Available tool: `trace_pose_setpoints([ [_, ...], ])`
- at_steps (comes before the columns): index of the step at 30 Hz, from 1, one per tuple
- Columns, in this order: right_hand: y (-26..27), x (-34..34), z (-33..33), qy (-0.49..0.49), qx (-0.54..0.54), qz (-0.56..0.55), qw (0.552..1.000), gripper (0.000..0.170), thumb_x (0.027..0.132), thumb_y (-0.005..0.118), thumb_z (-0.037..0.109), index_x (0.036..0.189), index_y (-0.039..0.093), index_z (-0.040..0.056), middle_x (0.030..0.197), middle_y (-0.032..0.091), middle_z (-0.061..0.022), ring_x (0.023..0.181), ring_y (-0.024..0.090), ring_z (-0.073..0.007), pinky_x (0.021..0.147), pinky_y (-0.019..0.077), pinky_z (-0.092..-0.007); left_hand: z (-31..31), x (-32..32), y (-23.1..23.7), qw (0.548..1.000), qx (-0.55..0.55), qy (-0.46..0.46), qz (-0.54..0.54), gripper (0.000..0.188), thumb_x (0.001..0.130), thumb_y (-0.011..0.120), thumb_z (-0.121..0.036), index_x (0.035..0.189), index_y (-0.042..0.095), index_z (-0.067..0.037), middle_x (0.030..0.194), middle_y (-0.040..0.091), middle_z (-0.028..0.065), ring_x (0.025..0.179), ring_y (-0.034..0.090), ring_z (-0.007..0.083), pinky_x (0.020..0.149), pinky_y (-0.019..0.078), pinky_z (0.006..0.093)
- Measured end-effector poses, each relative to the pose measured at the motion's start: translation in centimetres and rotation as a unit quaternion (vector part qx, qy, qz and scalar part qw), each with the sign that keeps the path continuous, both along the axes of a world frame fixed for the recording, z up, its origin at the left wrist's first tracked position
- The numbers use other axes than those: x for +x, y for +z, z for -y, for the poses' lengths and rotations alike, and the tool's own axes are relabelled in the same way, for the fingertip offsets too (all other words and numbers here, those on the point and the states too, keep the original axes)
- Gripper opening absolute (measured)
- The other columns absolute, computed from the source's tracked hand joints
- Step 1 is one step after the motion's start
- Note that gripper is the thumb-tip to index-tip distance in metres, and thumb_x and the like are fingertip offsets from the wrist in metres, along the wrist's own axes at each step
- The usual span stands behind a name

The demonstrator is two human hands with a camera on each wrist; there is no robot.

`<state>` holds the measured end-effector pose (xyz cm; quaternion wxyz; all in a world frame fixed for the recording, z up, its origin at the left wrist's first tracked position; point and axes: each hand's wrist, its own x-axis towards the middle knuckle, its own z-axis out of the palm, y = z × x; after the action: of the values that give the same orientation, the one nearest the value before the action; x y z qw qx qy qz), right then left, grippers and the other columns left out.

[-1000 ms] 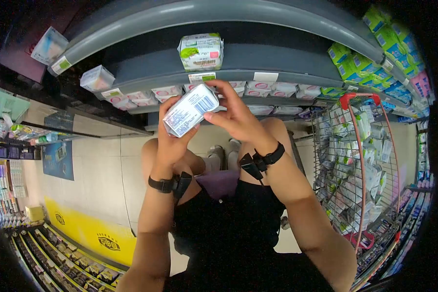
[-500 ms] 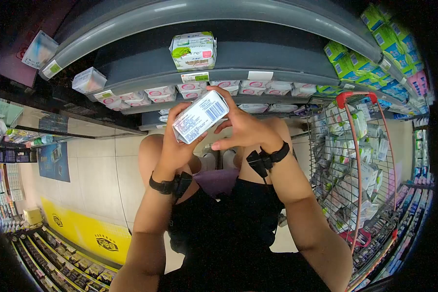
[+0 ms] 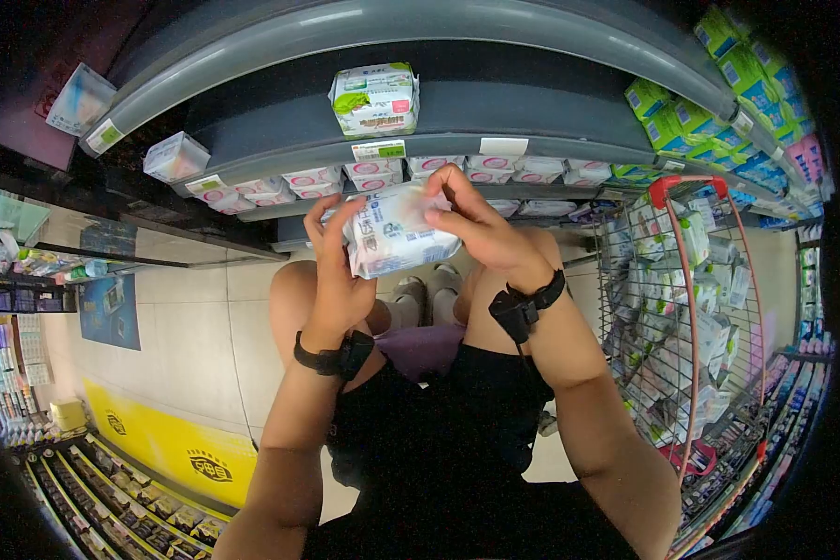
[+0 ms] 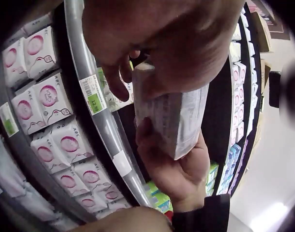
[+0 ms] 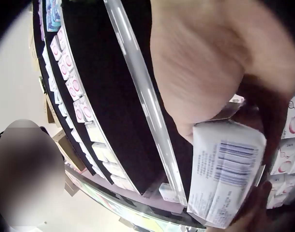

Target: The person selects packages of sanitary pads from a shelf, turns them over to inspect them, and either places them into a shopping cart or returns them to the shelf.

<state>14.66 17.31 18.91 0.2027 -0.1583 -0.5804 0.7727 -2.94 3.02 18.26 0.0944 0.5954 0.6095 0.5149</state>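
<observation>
Both hands hold a white soft pack of pads (image 3: 403, 233) in front of the shelf, above the knees. Its broad printed face is turned up in the head view, and a barcode end (image 5: 234, 162) shows in the right wrist view. My left hand (image 3: 338, 271) grips the pack's left end, some fingers lifted off beyond its edge. At the upper right corner, my right hand (image 3: 485, 233) pinches the pack between thumb and fingers. In the left wrist view the right hand (image 4: 179, 164) supports the pack's lower end.
A green-and-white pack (image 3: 375, 101) stands on the dark shelf (image 3: 495, 103). Rows of white packs with pink circles (image 3: 373, 173) fill the shelf below. A wire cart (image 3: 691, 317) full of packs stands at the right; green packs (image 3: 681, 121) are stacked behind it.
The pack has turned from its barcode side to its broad printed face. The right hand, loosened half a second ago with its thumb away, now pinches the pack's right end.
</observation>
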Motion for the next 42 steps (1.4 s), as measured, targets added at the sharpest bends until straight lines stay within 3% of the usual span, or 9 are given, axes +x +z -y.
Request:
trace_pose_setpoints([
  [2,0.1,-0.1,0.0,-0.021,0.107,0.009,0.994,0.032,0.094,0.059,0.008,0.119,0.039,0.0108,0.111,0.044,-0.0017,0.104,0.044,-0.0111,0.090,0.0381,-0.0247,-0.4,-0.2,-0.8,0.998,0.012,0.011,0.064,0.073,0.073,0.062,0.011,0.140,0.041,-0.008,0.135,0.045,0.0171,0.125,0.045,0.0308,0.103,0.0397,0.0377],
  [5,0.1,-0.3,0.4,-0.094,0.102,-0.024,0.990,0.046,0.089,0.068,0.006,0.125,0.039,0.0098,0.108,0.049,-0.0037,0.103,0.051,-0.0120,0.084,0.0454,-0.0267,-0.4,0.3,-0.6,0.958,0.015,-0.044,0.281,0.063,0.082,0.058,0.004,0.141,0.036,-0.002,0.134,0.048,0.0139,0.126,0.048,0.0251,0.107,0.0382,0.0375],
  [11,0.4,-0.3,0.4,-0.119,0.110,-0.035,0.986,0.063,0.084,0.073,0.003,0.135,0.036,0.0073,0.116,0.052,-0.0081,0.110,0.055,-0.0174,0.090,0.0500,-0.0313,0.4,-0.8,-1.6,0.863,-0.037,-0.103,0.494,0.039,0.100,0.046,-0.008,0.138,0.038,-0.001,0.124,0.058,0.0112,0.116,0.056,0.0185,0.100,0.0443,0.0326],
  [16,1.1,-0.5,0.9,-0.122,0.042,-0.042,0.991,0.065,0.084,0.072,0.003,0.140,0.038,0.0054,0.123,0.055,-0.0123,0.114,0.056,-0.0182,0.093,0.0501,-0.0320,0.2,-0.7,-1.9,0.874,0.018,-0.089,0.478,0.032,0.102,0.046,-0.012,0.133,0.044,-0.002,0.115,0.061,0.0084,0.102,0.058,0.0138,0.088,0.0466,0.0279],
  [20,0.5,-0.7,0.6,-0.152,0.015,-0.077,0.985,0.062,0.085,0.071,0.002,0.139,0.040,0.0006,0.124,0.058,-0.0133,0.114,0.057,-0.0180,0.095,0.0492,-0.0314,-0.1,-1.6,-2.0,0.891,0.074,-0.038,0.447,0.029,0.101,0.046,-0.009,0.130,0.047,-0.004,0.121,0.060,0.0098,0.104,0.059,0.0157,0.088,0.0452,0.0297],
  [25,1.1,-1.2,1.6,-0.117,0.151,0.000,0.982,0.055,0.085,0.073,0.010,0.133,0.047,-0.0003,0.120,0.059,-0.0116,0.113,0.055,-0.0183,0.097,0.0444,-0.0321,1.2,-2.8,2.1,0.939,0.038,-0.006,0.342,0.054,0.085,0.069,-0.008,0.134,0.046,-0.006,0.129,0.056,0.0114,0.122,0.053,0.0221,0.100,0.0411,0.0348],
  [32,1.4,-3.5,4.9,-0.052,0.200,-0.040,0.977,0.056,0.085,0.073,0.017,0.132,0.048,0.0001,0.119,0.061,-0.0142,0.114,0.057,-0.0208,0.097,0.0441,-0.0345,1.5,-4.6,7.4,0.960,-0.255,-0.114,0.025,0.069,0.069,0.087,-0.024,0.126,0.054,-0.002,0.103,0.065,0.0115,0.098,0.063,0.0190,0.088,0.0501,0.0338],
  [37,2.0,-3.4,4.8,-0.017,0.362,0.003,0.932,0.058,0.083,0.074,0.024,0.130,0.049,0.0006,0.123,0.057,-0.0227,0.116,0.054,-0.0397,0.102,0.0418,-0.0434,1.8,-6.3,8.2,0.954,-0.205,-0.138,-0.170,0.072,0.062,0.089,-0.029,0.121,0.056,-0.002,0.100,0.066,0.0229,0.090,0.068,0.0372,0.079,0.0535,0.0406],
  [42,0.5,-2.3,3.5,-0.010,0.380,0.064,0.923,0.051,0.084,0.074,0.027,0.122,0.052,0.0013,0.113,0.061,-0.0194,0.107,0.058,-0.0364,0.095,0.0453,-0.0428,-0.5,-12.1,10.3,0.956,-0.241,-0.040,-0.165,0.074,0.064,0.090,-0.032,0.122,0.054,-0.003,0.102,0.066,0.0197,0.092,0.068,0.0351,0.080,0.0531,0.0388],
])
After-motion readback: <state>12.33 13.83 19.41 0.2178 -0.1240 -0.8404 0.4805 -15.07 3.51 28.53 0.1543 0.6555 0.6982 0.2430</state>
